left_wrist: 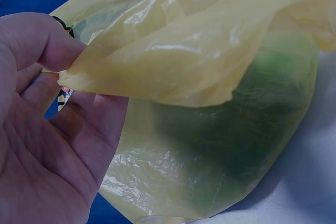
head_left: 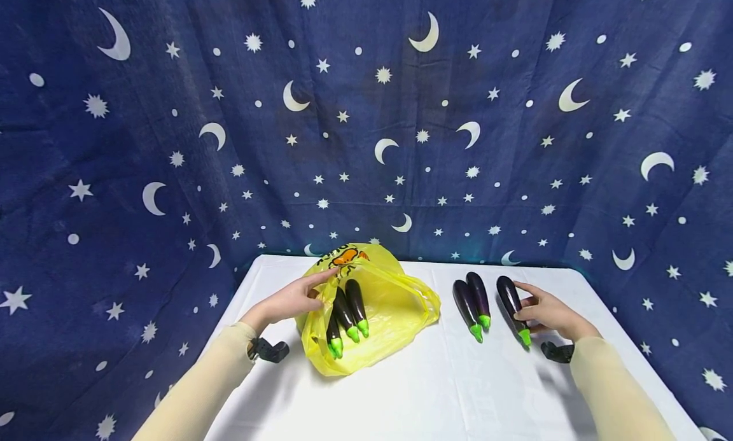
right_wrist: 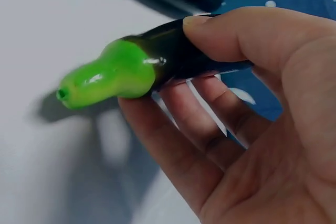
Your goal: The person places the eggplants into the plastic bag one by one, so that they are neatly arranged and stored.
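A yellow plastic bag [head_left: 395, 301] lies on its side with its mouth open, several dark purple eggplants [head_left: 356, 301] with green stems inside it. My left hand [head_left: 292, 298] pinches the bag's rim between thumb and fingers; the left wrist view shows the thin plastic [left_wrist: 173, 61] caught there. My right hand [head_left: 552, 312] grips one eggplant [head_left: 508, 298] from its right side. Seen from the right wrist, the thumb lies on top of this eggplant [right_wrist: 168, 51] and the fingers curl beneath, near the green stem end. Its far end is hidden behind the hand.
Two more eggplants [head_left: 472, 301] lie side by side between the bag and my right hand. All of this is on a white-covered table [head_left: 412, 396]. A dark blue curtain [head_left: 366, 110] with moons and stars hangs behind and on both sides.
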The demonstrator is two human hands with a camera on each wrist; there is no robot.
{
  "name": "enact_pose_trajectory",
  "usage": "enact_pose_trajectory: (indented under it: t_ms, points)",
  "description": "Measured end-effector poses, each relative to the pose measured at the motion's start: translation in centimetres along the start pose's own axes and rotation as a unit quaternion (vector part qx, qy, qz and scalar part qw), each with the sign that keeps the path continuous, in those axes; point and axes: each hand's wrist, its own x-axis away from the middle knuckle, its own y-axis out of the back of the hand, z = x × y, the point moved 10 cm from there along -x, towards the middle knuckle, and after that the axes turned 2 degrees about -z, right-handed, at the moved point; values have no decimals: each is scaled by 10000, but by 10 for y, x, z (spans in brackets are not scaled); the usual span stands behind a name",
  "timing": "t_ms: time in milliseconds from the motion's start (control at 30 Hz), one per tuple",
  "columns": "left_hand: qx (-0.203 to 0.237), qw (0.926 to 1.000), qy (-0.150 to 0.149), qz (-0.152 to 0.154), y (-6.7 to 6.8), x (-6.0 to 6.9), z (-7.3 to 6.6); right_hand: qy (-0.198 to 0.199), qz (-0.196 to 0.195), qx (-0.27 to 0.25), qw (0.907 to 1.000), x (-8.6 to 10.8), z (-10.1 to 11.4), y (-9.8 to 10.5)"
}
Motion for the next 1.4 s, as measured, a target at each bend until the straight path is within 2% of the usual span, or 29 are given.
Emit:
enact_pose_trajectory:
  t_ms: [167,400,700,933,1167,1400]
  points:
    - [-10,10000,-6,3,0,1,0,232,67,-218,9995,0,17,-1]
    - [-27,10000,-73,21,0,1,-3,526,301,-454,9971,0,47,-18]
    - [-31,10000,-60,51,-2,0,0,728,666,-602,9933,2,80,-50]
    - [-29,9999,-142,65,-3,-1,-1,1006,1118,-697,9862,5,104,-80]
    - [-35,9999,-158,38,-4,-1,-4,1099,1604,-795,9777,5,120,-113]
    - [-89,9998,-172,18,-6,0,-5,1109,1921,-816,9717,3,128,-143]
